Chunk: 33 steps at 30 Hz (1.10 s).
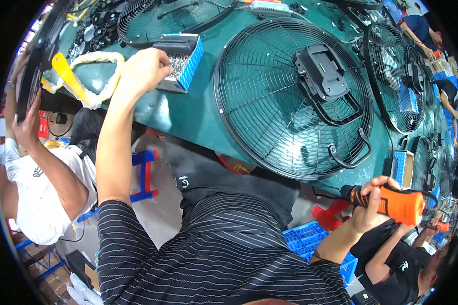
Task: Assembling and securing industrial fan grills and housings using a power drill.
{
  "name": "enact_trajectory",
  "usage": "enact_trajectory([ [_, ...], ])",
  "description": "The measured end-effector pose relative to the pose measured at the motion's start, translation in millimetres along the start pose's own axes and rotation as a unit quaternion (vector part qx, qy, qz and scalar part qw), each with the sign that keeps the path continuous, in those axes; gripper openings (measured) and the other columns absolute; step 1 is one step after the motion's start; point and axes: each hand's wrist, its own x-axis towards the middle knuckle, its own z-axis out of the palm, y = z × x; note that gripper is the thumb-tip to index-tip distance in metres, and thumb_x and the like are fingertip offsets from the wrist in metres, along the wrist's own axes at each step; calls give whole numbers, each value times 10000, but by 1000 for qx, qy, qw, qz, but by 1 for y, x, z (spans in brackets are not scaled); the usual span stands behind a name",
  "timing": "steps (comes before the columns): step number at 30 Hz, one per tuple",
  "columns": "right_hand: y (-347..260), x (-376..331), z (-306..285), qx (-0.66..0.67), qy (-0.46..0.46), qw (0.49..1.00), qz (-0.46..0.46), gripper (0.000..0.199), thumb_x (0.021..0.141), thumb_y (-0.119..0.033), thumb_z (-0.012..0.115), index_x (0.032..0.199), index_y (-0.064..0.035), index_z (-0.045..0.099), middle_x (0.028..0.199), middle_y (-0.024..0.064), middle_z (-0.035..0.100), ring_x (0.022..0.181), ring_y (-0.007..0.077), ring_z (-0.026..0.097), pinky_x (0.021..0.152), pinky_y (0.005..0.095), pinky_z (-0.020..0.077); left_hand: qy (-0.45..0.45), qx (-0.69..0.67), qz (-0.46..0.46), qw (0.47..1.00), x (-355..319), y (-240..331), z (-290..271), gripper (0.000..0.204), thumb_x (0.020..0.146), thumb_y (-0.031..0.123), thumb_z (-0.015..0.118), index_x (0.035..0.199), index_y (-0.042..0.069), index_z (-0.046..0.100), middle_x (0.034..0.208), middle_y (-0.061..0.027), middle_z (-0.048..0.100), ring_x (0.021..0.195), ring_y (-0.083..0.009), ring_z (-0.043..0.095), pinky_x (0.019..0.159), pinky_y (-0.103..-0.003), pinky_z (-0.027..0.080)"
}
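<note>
My left hand [143, 71] is at the left side of a small blue-and-white box [190, 68] filled with small metal screws [177, 64]. Its fingers are curled together by the screws; whatever lies between them is too small to make out. A black block [175, 46] rests across the back of the box. At the lower right, my right hand [370, 211] grips an orange electric screwdriver [401, 204], its black nose pointing left toward the table edge. Between the hands lies a round black wire fan grille [269, 101] with a black housing [322, 71] and a curved handle [352, 158].
A yellow strap-like loop [74, 81] lies left of the box on the green table [180, 114]. More fan grilles [170, 20] stand at the back and right. Co-workers sit close on both sides, one in a white shirt [61, 178]. A blue crate [305, 239] is below.
</note>
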Motion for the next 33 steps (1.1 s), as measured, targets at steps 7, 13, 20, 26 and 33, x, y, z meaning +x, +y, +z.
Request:
enact_trajectory([
  [7, -4, -4, -10, 41, 9, 999, -5, 364, 865, -3, 634, 1208, 0, 513, 893, 140, 588, 628, 162, 548, 598, 264, 484, -74, -61, -33, 995, 10, -1, -1, 133, 783, 158, 731, 865, 54, 724, 807, -121, 707, 793, -265, 695, 727, -385, 528],
  [13, -11, 4, -16, 29, 9, 999, 28, 447, 912, -107, 645, 1299, 16, 458, 1026, 200, 589, 768, 217, 607, 695, 301, 516, 59, -185, -75, 978, -11, 6, -11, 154, 821, 129, 721, 944, 38, 709, 765, -63, 681, 707, -153, 636, 672, -302, 494],
  [20, -53, 4, 25, 389, -33, 920, 35, 528, 974, -236, 600, 1357, 33, 356, 885, 89, 525, 666, 156, 550, 603, 287, 457, -19, -542, 158, 825, -124, 141, 16, 160, 767, -37, 771, 888, 22, 685, 846, -79, 709, 673, -131, 632, 567, -238, 485],
  [26, -63, 1, 67, 474, 18, 877, 74, 335, 929, -155, 619, 1164, 9, 446, 813, 52, 496, 627, 143, 554, 616, 305, 456, -40, -601, 215, 769, -158, 182, 35, 296, 747, -22, 804, 992, 5, 641, 857, -105, 738, 623, -157, 657, 546, -257, 515],
  [33, -56, -3, 80, 459, 8, 885, 80, 346, 924, -153, 632, 1168, -9, 434, 814, 47, 500, 633, 135, 571, 616, 303, 469, -27, -562, 274, 780, -152, 178, 34, 333, 733, -27, 801, 1016, -1, 628, 842, -124, 734, 656, -211, 689, 549, -279, 511],
])
